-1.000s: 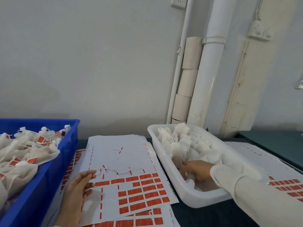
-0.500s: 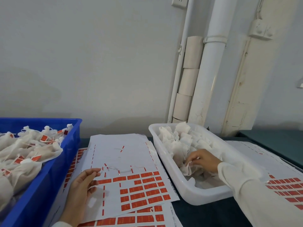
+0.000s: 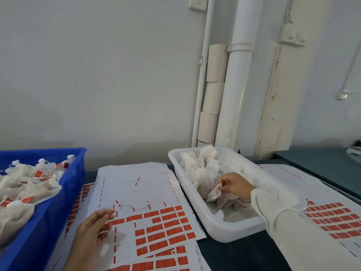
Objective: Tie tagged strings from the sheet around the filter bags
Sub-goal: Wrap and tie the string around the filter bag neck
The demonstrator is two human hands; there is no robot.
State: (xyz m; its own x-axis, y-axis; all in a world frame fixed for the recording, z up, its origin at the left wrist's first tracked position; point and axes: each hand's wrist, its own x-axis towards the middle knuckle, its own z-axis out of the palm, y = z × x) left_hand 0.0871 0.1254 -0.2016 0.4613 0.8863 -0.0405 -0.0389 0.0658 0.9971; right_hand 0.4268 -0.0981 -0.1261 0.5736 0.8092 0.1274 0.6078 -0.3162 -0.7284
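The right hand (image 3: 235, 185) is pinching a filter bag (image 3: 214, 193) at its 9 o'clock inside the white tray (image 3: 224, 229), while the left hand (image 3: 91, 229) is resting, fingers relaxed, on the tag sheet (image 3: 136, 192) at the tray's 9 o'clock.

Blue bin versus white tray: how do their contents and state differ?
The blue bin holds filter bags already tied with orange tags; the white tray holds plain untagged bags. The right hand pinches a bag in the white tray; no hand is in the blue bin. Both stand beside the tag sheet.
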